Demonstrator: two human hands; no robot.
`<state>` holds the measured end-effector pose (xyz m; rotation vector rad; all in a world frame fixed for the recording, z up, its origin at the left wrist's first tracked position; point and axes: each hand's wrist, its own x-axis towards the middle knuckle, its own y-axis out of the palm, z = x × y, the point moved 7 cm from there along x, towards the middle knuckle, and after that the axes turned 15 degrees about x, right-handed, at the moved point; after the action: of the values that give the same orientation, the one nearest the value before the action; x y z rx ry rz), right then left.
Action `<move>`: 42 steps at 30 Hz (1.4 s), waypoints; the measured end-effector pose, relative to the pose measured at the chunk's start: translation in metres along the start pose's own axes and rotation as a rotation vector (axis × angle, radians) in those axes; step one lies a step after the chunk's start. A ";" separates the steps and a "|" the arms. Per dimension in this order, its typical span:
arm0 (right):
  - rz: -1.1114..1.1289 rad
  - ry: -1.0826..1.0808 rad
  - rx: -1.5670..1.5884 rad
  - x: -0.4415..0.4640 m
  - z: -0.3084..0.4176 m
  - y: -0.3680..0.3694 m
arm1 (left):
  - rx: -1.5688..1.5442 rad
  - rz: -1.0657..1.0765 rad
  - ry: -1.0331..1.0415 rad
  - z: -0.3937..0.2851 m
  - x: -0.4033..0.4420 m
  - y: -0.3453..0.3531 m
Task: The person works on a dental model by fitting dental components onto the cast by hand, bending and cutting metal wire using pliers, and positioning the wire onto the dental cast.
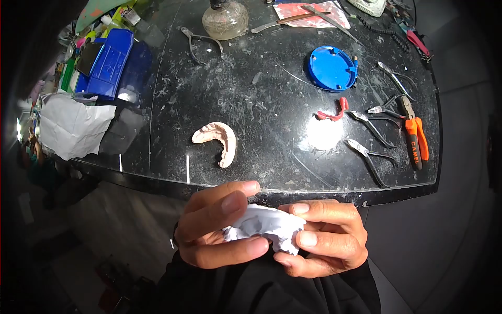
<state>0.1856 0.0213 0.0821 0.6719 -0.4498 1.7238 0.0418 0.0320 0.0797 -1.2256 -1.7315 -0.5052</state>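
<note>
A white plaster dental cast (pixel 269 224) is held between my two hands, just off the table's front edge and above my lap. My left hand (pixel 212 227) is closed around its left end, thumb below and fingers above. On the other end, the fingertips of my right hand (pixel 332 238) pinch the cast. Parts of it are hidden behind the fingers. A pale pink, horseshoe-shaped dental cast (pixel 228 137) lies on the table beyond my left hand. Farther right, a small curved red piece that looks like wax (pixel 334 111) rests beside a bright glare spot.
Several pliers, including an orange-handled pair (pixel 415 141), lie at the right of the black table (pixel 261 120). A round blue dish (pixel 333 68) stands behind them. A glass jar (pixel 225 21) and knives (pixel 293 19) are at the back. Left are a blue box (pixel 111 63) and crumpled paper (pixel 73 125).
</note>
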 end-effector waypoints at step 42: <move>-0.057 0.012 -0.214 0.001 0.000 -0.007 | -0.074 0.123 -0.004 0.008 -0.008 0.005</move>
<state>0.1921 0.0237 0.0820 0.5149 -0.5921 1.5975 0.0435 0.0362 0.0684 -1.3772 -1.6410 -0.4976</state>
